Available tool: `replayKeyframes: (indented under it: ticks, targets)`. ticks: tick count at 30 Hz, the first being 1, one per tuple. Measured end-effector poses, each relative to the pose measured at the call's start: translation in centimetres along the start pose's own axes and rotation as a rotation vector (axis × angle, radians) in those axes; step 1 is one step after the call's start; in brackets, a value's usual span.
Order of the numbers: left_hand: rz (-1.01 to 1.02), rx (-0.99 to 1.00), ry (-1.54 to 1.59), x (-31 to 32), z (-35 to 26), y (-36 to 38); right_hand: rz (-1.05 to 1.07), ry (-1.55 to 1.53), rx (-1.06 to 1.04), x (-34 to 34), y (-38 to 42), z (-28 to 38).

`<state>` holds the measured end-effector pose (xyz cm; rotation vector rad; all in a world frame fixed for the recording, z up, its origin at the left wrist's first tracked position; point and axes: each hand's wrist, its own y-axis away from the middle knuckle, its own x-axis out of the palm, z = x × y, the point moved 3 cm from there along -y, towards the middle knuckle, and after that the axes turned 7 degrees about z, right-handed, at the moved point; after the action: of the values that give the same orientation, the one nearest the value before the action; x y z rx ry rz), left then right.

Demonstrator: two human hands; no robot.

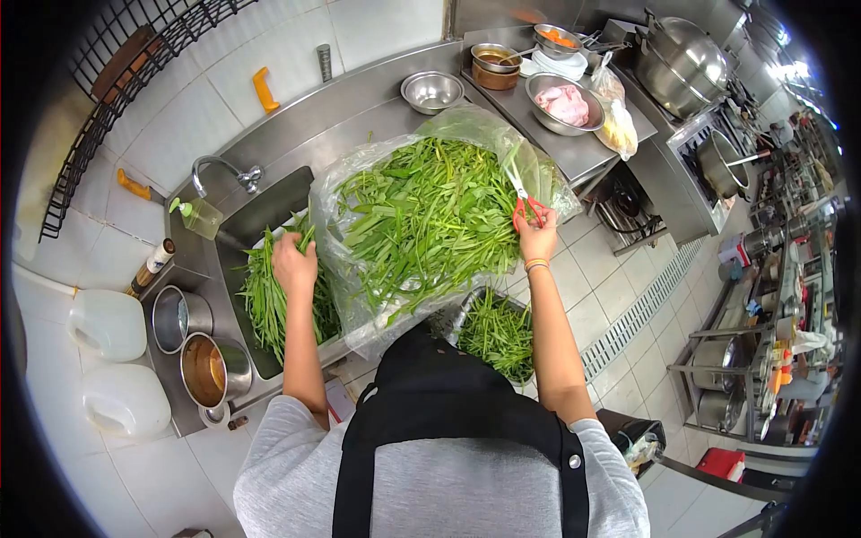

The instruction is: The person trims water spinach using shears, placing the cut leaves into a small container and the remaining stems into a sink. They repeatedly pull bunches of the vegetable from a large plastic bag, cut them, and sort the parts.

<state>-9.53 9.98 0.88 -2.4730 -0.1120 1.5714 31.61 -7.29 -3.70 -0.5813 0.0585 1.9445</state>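
Observation:
My left hand (294, 262) is over the sink (263, 208), its fingers closed on some long leafy greens (260, 291) piled there. In my right hand (537, 240) is a pair of scissors (521, 204) with red handles, blades pointing up and away from me. The scissors are at the right edge of a large clear plastic bag (334, 260) that lies open on the counter. A big heap of cut leafy greens (421, 224) fills the bag. Below it, a container of green stems (496, 336) stands near my body.
A faucet (224, 170) and a soap bottle (199, 218) border the sink. Metal pots (215, 372) and white jugs (126, 399) stand at the left. An empty metal bowl (432, 92) is behind the bag. At the right is a bowl of raw meat (563, 106).

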Motion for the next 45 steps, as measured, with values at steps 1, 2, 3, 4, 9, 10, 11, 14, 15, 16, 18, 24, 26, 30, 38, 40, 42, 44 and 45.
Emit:
replayKeyframes:
  ticks: [1, 2, 3, 4, 9, 10, 11, 14, 15, 16, 18, 24, 26, 30, 38, 40, 42, 44, 45]
  targets:
    - [-0.031, -0.004, -0.025, -0.1, 0.2, 0.3, 0.074, 0.002, 0.061, 0.4, 0.0, -0.3]
    - [-0.064, -0.009, -0.049, 0.1, 0.0, 0.5, 0.149, 0.003, 0.119, 0.9, 0.0, -0.5]
    - [0.003, 0.055, 0.046, 0.9, -0.7, 0.5, 0.154, -0.007, 0.135, 1.0, 0.3, -0.2]
    - [0.073, 0.119, 0.141, 2.1, -1.7, 0.8, 0.160, -0.009, 0.128, 1.0, 0.7, 0.3]
    - [0.249, 0.384, 0.358, 6.7, -12.9, 4.2, 0.131, -0.010, 0.113, 1.4, 1.1, -0.1]
    - [0.179, 0.437, 0.338, 7.1, -14.9, 5.0, 0.119, 0.053, 0.095, 1.5, 1.1, -0.1]
    - [0.236, 0.449, 0.362, 8.7, -15.9, 5.4, 0.143, 0.100, 0.140, 1.1, 1.5, 1.4]
    - [0.461, 0.622, 0.499, 12.4, -18.4, 7.0, 0.163, 0.188, 0.165, 1.2, 1.7, 1.8]
    - [0.513, 0.670, 0.528, 12.1, -19.2, 8.2, 0.159, 0.190, 0.187, 1.5, 1.6, 1.5]
    - [0.569, 0.713, 0.554, 11.4, -19.7, 9.5, 0.154, 0.193, 0.192, 1.6, 1.5, 1.1]
    - [0.609, 0.737, 0.516, 11.1, -19.6, 10.6, 0.115, 0.165, 0.165, 2.2, 1.4, 0.3]
    - [0.387, 0.620, 0.203, 9.5, -19.6, 7.5, 0.106, 0.175, 0.113, 2.4, 2.4, -0.2]
    - [0.436, 0.634, 0.184, 10.3, -19.8, 7.2, 0.034, 0.277, -0.052, 2.5, 2.9, -0.1]
    - [0.483, 0.838, 0.065, 12.0, -21.5, 8.6, 0.037, 0.235, -0.033, 3.1, 2.8, -0.2]
    - [0.501, 0.705, 0.095, 12.9, -22.0, 7.5, 0.300, -0.123, -0.073, 1.4, 2.1, 0.8]
    - [0.512, 0.712, 0.151, 11.3, -22.1, 7.1, 0.267, -0.156, -0.242, 1.3, 2.3, 1.7]
    - [0.485, 0.730, 0.201, 10.4, -21.7, 6.2, 0.353, -0.394, -0.003, 1.1, 3.0, 1.5]
    - [0.633, 0.686, 0.243, 9.9, -21.3, 4.9, 0.379, -0.517, 0.036, 1.3, 3.7, 1.1]
    - [0.651, 0.667, 0.287, 10.5, -20.8, 4.5, 0.439, -0.533, 0.054, 1.6, 4.1, 0.8]
